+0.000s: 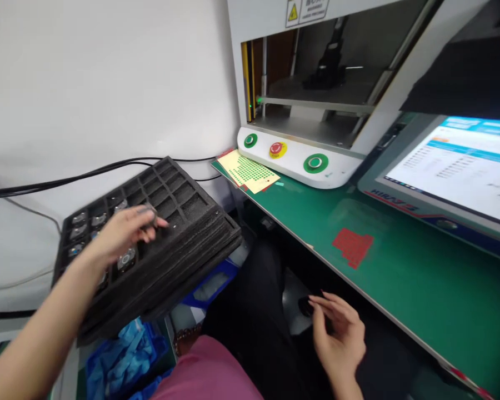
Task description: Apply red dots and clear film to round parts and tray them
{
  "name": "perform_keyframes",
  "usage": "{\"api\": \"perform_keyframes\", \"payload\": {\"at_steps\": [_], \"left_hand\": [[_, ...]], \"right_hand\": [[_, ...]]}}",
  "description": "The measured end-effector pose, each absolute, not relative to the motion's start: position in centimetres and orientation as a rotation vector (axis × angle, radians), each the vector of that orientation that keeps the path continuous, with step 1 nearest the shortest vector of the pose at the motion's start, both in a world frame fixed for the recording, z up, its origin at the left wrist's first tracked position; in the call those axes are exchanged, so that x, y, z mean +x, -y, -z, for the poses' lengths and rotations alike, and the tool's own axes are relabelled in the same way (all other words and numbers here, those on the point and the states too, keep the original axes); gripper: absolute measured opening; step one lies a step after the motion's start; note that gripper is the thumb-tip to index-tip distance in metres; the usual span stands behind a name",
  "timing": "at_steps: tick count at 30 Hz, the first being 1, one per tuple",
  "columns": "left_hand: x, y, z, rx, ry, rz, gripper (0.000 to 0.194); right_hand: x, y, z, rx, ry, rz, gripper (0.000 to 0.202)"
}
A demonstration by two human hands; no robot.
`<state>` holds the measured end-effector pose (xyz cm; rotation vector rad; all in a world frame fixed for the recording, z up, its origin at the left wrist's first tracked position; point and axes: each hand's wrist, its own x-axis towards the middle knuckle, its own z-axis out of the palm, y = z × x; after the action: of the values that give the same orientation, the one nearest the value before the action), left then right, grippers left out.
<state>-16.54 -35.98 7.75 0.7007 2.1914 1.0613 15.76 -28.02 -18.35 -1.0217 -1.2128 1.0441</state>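
Over the black foam tray (pixel 191 208), my left hand (pixel 135 228) pinches a small dark round part (pixel 148 215). Below and around that hand, several round metallic watch-like parts (pixel 126 259) sit in the tray's left compartments, while compartments on the right side hold nothing. More black foam layers are stacked under this tray. My right hand (pixel 339 333) is above my lap near the table's front edge, its fingers closed on a small black round piece (pixel 305 305).
A white machine (pixel 341 169) with two green buttons and a red one stands on the green table (pixel 425 278). Also there are a yellow sticker sheet (pixel 250 171), a red sheet (pixel 353 247) and a monitor (pixel 454 166). Blue bins (pixel 162 339) sit below the tray; black cables (pixel 66 180) run behind.
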Motion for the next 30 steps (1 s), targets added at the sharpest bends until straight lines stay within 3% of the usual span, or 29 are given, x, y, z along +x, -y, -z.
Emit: {"api": "perform_keyframes", "payload": {"at_steps": [2,3,8,11,19,22,30], "left_hand": [[-13.1,35.3,-4.3,0.709,-1.898,-0.989,0.025],[-11.1,34.6,-2.5,0.7,-1.711,-0.97,0.033],[-2.3,30.6,4.3,0.623,-1.205,-0.883,0.053],[0.4,28.8,5.6,0.566,-1.045,-0.836,0.062],[3.2,26.5,6.7,0.408,-0.988,-0.905,0.053],[3.0,25.4,7.4,0.385,-1.025,-0.983,0.054],[5.4,21.0,8.8,0.463,-0.936,-0.993,0.047]], "right_hand": [[14.7,28.7,15.6,-0.97,1.21,-0.982,0.024],[14.2,28.9,14.2,-0.948,1.212,-0.969,0.026],[13.0,28.5,8.8,-0.752,1.204,-1.036,0.058],[13.5,28.1,8.4,-0.781,1.156,-1.014,0.062],[16.4,29.8,7.0,-0.909,1.061,-0.877,0.057],[18.8,27.6,7.6,-1.067,1.045,-0.763,0.051],[22.4,17.8,15.4,-1.279,1.196,-0.894,0.04]]}}
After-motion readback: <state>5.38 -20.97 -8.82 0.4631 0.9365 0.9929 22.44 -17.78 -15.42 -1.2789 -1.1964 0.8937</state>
